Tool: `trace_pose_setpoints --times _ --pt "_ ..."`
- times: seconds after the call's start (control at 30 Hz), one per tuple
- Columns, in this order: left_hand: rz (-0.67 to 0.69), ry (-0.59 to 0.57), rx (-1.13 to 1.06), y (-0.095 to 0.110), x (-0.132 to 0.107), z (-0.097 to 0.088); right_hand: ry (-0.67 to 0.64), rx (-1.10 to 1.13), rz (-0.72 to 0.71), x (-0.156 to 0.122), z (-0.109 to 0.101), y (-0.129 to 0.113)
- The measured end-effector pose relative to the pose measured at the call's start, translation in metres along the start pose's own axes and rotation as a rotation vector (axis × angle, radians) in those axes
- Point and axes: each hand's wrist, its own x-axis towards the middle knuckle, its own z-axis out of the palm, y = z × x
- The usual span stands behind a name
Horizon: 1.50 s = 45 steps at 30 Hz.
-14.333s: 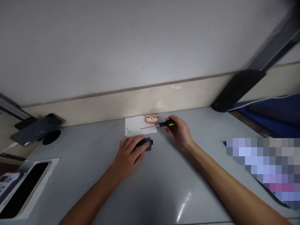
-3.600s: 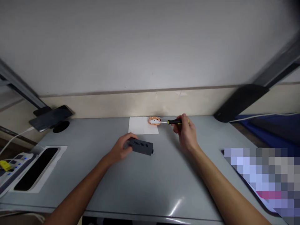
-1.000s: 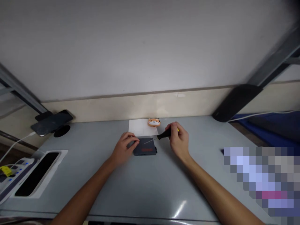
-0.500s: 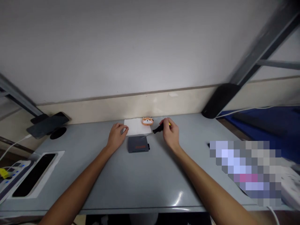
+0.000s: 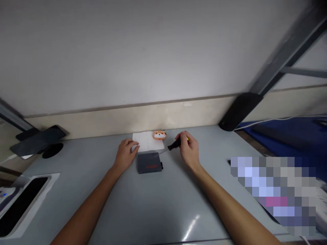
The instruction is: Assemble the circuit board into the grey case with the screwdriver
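Observation:
A small dark grey box [image 5: 149,163] with a red label lies flat on the grey table [image 5: 153,204]. My right hand [image 5: 190,151] is closed round a screwdriver [image 5: 175,144] with a black and yellow handle, its thin shaft pointing down-left to the box's far edge. My left hand [image 5: 126,153] rests just left of the box, fingers curled, fingertips at the near left corner of a white paper sheet [image 5: 148,141]; what they pinch, if anything, is hidden. A small orange animal-face item [image 5: 159,135] sits on the paper's far right edge.
A phone [image 5: 38,140] leans on a black round stand at the back left. A white tray with a dark insert [image 5: 22,200] sits at the near left. A black lamp base [image 5: 238,110] stands back right, beside a blue cloth [image 5: 293,132]. A blurred patch covers the right.
The box went from standing on its side to lying flat, label up. My left hand let go of it and moved to the paper's corner. The screwdriver tip came down to the box.

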Motion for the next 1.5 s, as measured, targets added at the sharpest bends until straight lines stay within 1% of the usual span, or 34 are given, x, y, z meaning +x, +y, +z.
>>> trace_pose_setpoints --times 0.07,0.1,0.13,0.2,0.23,0.27,0.37,0.47,0.6,0.7,0.77,0.9,0.97,1.03,1.07,1.1,1.13,1.17,1.23,1.33,1.43,1.5 --pt "-0.017 0.055 -0.011 0.009 -0.002 -0.006 0.009 -0.024 -0.016 0.001 -0.001 0.000" --pt "-0.028 0.051 -0.008 0.016 -0.004 -0.010 0.016 -0.040 -0.023 0.001 -0.001 0.001" --pt "-0.043 0.017 -0.003 0.023 -0.006 -0.014 0.023 -0.055 -0.028 0.002 -0.002 0.001" --pt "-0.049 -0.149 -0.019 0.039 -0.012 -0.022 0.030 -0.075 -0.028 0.002 -0.003 0.002" --pt "-0.033 -0.233 -0.031 0.046 -0.015 -0.025 0.032 -0.080 -0.024 0.003 -0.003 0.002" --pt "-0.008 -0.294 -0.033 0.053 -0.017 -0.028 0.036 -0.083 -0.016 0.003 -0.004 0.003" --pt "0.008 -0.386 -0.034 0.066 -0.023 -0.032 0.040 -0.095 0.001 0.004 -0.004 0.004" --pt "-0.009 -0.463 -0.192 0.065 -0.023 -0.033 0.035 -0.103 -0.019 0.004 -0.004 0.005" --pt "-0.045 -0.524 -0.462 0.051 -0.019 -0.035 0.024 -0.147 -0.062 0.002 -0.003 0.007" --pt "-0.076 -0.600 -0.573 0.044 -0.015 -0.037 -0.022 -0.216 -0.099 -0.002 -0.002 0.008" --pt "-0.057 -0.639 -0.622 0.043 -0.012 -0.040 -0.067 -0.245 -0.119 -0.007 -0.001 0.007" --pt "0.019 -0.633 -0.623 0.044 -0.008 -0.044 -0.130 -0.272 -0.188 -0.016 0.002 0.004" --pt "0.008 -0.601 -0.583 0.040 -0.006 -0.044 -0.139 -0.293 -0.242 -0.019 0.002 0.001" --pt "-0.041 -0.500 -0.498 0.030 -0.005 -0.041 -0.137 -0.322 -0.313 -0.021 0.000 -0.001" --pt "-0.061 -0.418 -0.439 0.025 -0.005 -0.040 -0.132 -0.336 -0.349 -0.021 -0.001 -0.001" --pt "-0.059 -0.346 -0.365 0.019 -0.004 -0.039 -0.124 -0.349 -0.379 -0.021 -0.002 -0.002" --pt "-0.033 -0.301 -0.300 0.014 -0.004 -0.038 -0.110 -0.362 -0.401 -0.021 -0.003 -0.002" --pt "-0.004 -0.281 -0.251 0.010 -0.004 -0.038 -0.088 -0.375 -0.411 -0.020 -0.004 -0.001" --pt "0.044 -0.284 -0.182 0.005 -0.004 -0.037 -0.027 -0.404 -0.404 -0.018 -0.005 0.000" --pt "0.091 -0.321 -0.134 0.005 -0.005 -0.036 0.037 -0.445 -0.376 -0.014 -0.005 0.002" --pt "0.141 -0.366 -0.133 0.006 -0.007 -0.034 0.035 -0.468 -0.355 -0.013 -0.004 0.004" --pt "0.147 -0.380 -0.143 0.006 -0.008 -0.033 0.021 -0.473 -0.346 -0.012 -0.004 0.004"
